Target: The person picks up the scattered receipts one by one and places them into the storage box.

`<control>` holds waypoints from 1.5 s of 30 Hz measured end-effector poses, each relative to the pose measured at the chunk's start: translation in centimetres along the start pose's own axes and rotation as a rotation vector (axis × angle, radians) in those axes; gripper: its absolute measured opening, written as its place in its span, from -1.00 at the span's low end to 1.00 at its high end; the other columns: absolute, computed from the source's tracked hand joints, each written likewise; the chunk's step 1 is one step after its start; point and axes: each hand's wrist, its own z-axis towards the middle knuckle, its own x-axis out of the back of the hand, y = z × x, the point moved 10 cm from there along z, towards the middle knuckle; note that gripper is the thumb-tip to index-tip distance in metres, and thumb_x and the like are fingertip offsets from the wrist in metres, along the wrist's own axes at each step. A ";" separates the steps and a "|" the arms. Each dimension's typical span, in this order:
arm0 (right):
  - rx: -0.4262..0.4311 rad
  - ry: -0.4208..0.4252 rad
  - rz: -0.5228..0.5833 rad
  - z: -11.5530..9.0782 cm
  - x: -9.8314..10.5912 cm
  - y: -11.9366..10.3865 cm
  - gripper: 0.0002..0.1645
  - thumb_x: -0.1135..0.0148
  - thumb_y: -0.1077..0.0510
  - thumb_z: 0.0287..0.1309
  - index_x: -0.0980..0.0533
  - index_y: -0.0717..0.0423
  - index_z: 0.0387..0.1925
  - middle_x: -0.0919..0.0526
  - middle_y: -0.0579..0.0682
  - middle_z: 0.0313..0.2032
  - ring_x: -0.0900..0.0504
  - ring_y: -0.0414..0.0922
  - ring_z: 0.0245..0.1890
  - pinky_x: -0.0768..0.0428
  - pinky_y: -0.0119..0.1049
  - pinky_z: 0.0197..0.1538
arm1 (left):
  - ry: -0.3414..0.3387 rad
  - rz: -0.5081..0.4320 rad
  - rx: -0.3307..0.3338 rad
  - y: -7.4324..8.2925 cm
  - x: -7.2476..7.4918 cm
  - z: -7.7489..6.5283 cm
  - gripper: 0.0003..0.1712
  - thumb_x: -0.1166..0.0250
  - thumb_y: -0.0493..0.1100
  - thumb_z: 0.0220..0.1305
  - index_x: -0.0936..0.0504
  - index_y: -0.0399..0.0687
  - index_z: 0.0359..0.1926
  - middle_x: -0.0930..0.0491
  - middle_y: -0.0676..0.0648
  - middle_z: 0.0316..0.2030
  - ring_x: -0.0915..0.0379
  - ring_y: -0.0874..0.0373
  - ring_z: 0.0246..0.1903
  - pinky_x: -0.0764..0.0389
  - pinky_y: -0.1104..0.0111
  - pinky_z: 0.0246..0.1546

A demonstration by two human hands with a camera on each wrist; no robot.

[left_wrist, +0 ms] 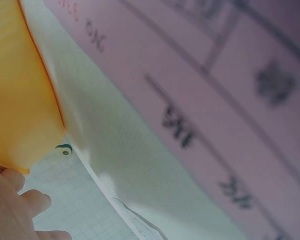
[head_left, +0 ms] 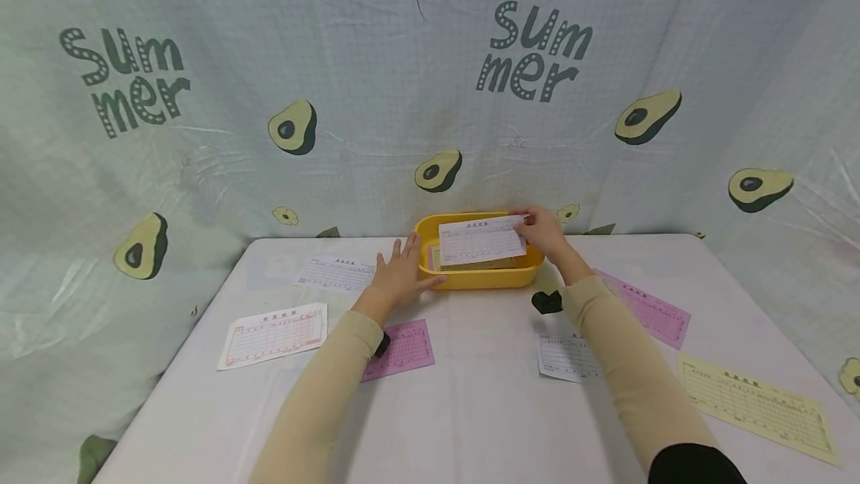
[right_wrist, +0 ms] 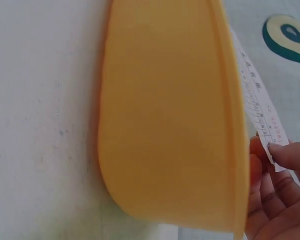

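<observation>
Head view: my right hand (head_left: 540,230) pinches a white slip (head_left: 482,240) by its right end, over the opening of a yellow tray (head_left: 484,281) at the middle of the surface's (head_left: 484,394) far edge. My left hand (head_left: 399,275) has its fingers straight and spread wide, touching the tray's left end. Below the white slip I see a yellowish slip (head_left: 493,265) inside the tray; whether the two touch, I cannot tell. Only from up here do I get the whole spread: a blue-printed slip (head_left: 336,273) near the far left corner, a red-printed slip (head_left: 274,336) along the left edge, a pink slip (head_left: 410,346) partly under my left forearm, a pale slip (head_left: 567,358) beside my right sleeve, a second pink slip (head_left: 648,308) toward the far right corner and a long yellow slip (head_left: 759,403) by the right edge. My right wrist view looks at the tray's outer wall, which hides its contents, but shows my thumb pressed on the white slip and red digits near that end, too small to read from above. On my left wrist, blurred pink paper fills much of the view, with my fingertips at the tray's edge.
</observation>
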 end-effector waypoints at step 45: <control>0.213 0.097 -0.298 -1.7 0.2 -3.1 -0.63 -0.15 0.34 0.45 -0.52 0.31 0.22 -0.63 0.28 0.13 -0.58 0.21 0.14 -0.53 0.08 0.26 | 0.006 -0.005 0.000 -0.1 0.1 0.0 0.30 -0.17 0.50 0.31 0.27 -0.18 0.64 0.26 -0.15 0.63 0.31 -0.22 0.58 0.23 -0.28 0.47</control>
